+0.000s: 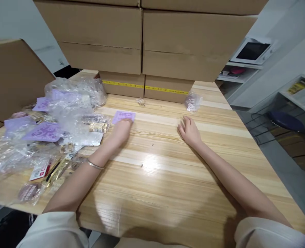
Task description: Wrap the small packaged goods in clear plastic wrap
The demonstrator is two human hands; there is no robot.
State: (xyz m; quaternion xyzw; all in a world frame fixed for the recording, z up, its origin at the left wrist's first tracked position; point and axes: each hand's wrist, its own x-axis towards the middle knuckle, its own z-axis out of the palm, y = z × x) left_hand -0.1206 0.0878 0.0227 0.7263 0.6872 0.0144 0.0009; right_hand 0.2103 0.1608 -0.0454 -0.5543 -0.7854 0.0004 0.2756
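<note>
You sit at a pale striped wooden tabletop [168, 179] with a bright glare patch near its middle. At its far edge, stacked brown cardboard boxes [142, 41] block your view, the lowest ones banded with yellow tape. Another large box [13, 75] stands at your left. To your right, white shelves [248, 65] line a pale wall, and a dark stool [284, 120] stands on the grey floor.
</note>
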